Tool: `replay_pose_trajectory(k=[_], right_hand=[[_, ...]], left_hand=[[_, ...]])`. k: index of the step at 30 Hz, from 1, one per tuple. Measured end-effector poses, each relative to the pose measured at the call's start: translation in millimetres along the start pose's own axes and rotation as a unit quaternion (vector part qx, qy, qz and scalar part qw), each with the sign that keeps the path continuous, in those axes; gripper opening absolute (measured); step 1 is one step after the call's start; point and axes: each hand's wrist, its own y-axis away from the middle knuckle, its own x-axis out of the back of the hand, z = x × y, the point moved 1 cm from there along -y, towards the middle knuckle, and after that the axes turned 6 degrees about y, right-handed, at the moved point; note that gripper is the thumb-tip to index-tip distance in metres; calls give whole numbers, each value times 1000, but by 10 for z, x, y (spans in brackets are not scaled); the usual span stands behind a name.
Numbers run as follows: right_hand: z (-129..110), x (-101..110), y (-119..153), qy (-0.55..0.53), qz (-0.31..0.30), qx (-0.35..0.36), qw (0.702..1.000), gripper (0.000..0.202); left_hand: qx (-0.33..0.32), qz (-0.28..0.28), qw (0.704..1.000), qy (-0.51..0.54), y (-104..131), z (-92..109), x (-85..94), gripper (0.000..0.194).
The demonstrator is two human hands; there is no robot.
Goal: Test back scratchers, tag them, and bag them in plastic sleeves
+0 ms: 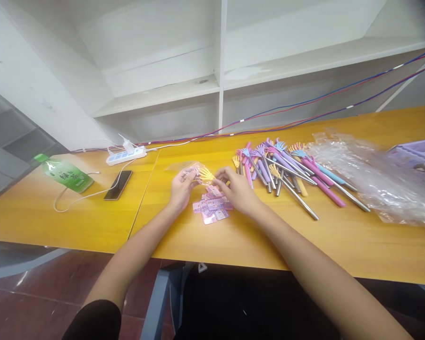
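Note:
My left hand (182, 187) is closed around a clear plastic bag (197, 169), with a yellow hand-shaped back scratcher (207, 175) at the bag's right end. From the other side, my right hand (235, 187) pinches at the tips of the yellow scratcher; the exact contact is partly hidden by the fingers. Just below both hands, several pink and purple printed cards (213, 204) lie in a loose pile on the table. To the right of my right hand sits a heap of back scratchers (279, 163) with metal rods and pink, purple, blue and yellow parts.
Clear plastic bags (371, 172) spread beyond the heap, beside a purple box (418, 153). On the left are a green-tea bottle (69, 174) lying tilted, a phone (118, 185) under a white cable, and a power strip (126, 155). White shelves (156, 97) rise behind the table (248, 245).

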Motion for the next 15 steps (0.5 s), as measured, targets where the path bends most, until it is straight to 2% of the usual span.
replay_pose_trajectory(k=[11,15], right_hand=[[-30,19,14,-42,14,-72,996,42],[-27,15,11,-42,-8,-77,996,41]], left_hand=[[44,-89,993,-59,33,-143,25,46],[15,-48,998,-40,16,-108,14,46]])
